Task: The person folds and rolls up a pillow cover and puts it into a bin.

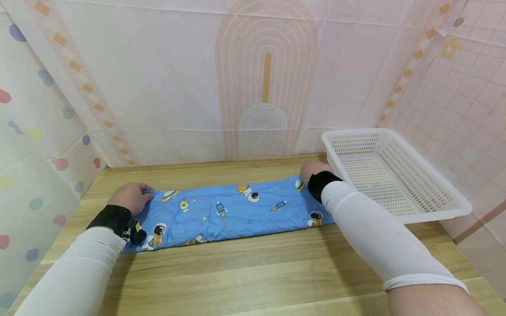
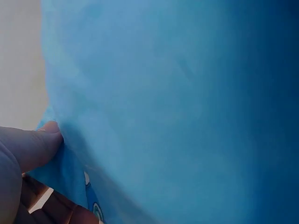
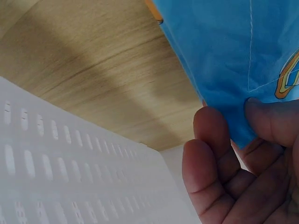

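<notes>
A blue cloth (image 1: 233, 215) printed with astronauts and rockets lies folded into a long strip across the wooden table. My left hand (image 1: 132, 197) pinches its far left corner; in the left wrist view the thumb (image 2: 39, 144) presses on the fabric's edge, and the blue cloth (image 2: 154, 107) fills most of that picture. At the far right corner, my right hand (image 1: 313, 169) pinches the fabric between thumb and fingers. The right wrist view shows a stitched corner of the cloth (image 3: 219, 56) gripped there, with the other fingers (image 3: 201, 163) curled below it.
A white perforated plastic basket (image 1: 431, 182) stands on the right side of the table (image 1: 237, 276), close beside my right forearm. A printed backdrop (image 1: 158, 79) rises behind the table, with more sheeting on both sides.
</notes>
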A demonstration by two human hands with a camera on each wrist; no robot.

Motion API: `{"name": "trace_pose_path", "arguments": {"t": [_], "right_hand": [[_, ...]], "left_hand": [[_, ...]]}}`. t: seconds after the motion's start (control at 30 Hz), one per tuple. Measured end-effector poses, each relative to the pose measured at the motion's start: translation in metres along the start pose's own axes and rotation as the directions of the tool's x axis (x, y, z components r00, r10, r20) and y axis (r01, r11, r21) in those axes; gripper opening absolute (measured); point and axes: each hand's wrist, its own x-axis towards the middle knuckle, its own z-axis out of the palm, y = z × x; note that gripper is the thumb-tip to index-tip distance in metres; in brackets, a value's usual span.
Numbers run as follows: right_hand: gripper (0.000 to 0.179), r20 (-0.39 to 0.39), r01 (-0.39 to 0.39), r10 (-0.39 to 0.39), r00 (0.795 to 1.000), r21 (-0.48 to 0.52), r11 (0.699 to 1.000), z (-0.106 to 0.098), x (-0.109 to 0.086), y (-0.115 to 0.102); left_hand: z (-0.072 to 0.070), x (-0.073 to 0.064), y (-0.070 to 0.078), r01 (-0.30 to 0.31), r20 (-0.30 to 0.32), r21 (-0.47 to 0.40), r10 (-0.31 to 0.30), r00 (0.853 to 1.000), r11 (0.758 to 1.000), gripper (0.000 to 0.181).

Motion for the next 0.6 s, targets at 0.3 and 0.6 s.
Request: {"name": "trace_pose_path", "arguments": {"t": [0.3, 0.6], "right_hand": [[0.027, -0.034, 0.028, -0.029, 0.999, -0.036, 0.999, -0.0011, -0.0068, -0.0020], [0.028, -0.037, 0.014, -0.014, 0.999, -0.011, 1.000, 0.0009, -0.0066, -0.0008]], "left_hand": [[0.0012, 0.0013, 0.0002, 0.029, 0.010, -0.010, -0.029, 1.000, 1.000, 0.032], [0.0012, 0.0000, 0.0020, 0.046, 0.017, -0.022, -0.045, 0.999, 0.999, 0.029]]}}
